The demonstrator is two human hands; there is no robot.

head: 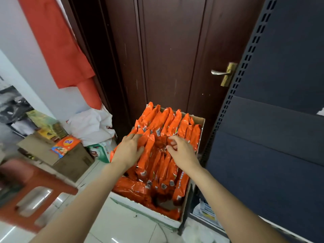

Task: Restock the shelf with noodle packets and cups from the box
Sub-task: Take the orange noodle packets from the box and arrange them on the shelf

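Tiled floor (pixel 122 223) — box (pixel 201 121) of noodle packets (pixel 157 163); hands seemingly gripping some.

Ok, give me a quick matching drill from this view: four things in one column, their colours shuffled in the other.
Things:
1. noodle packets
2. door
3. plastic bag
4. door handle

Colours:
A. white
B. brass
C. orange
D. dark brown

Pairs: 1-C, 2-D, 3-A, 4-B

We see the red stool (pixel 33 192) blurred and cut off at the left edge, and our left hand (pixel 128 150) hides some orange noodle packets (pixel 163 155).
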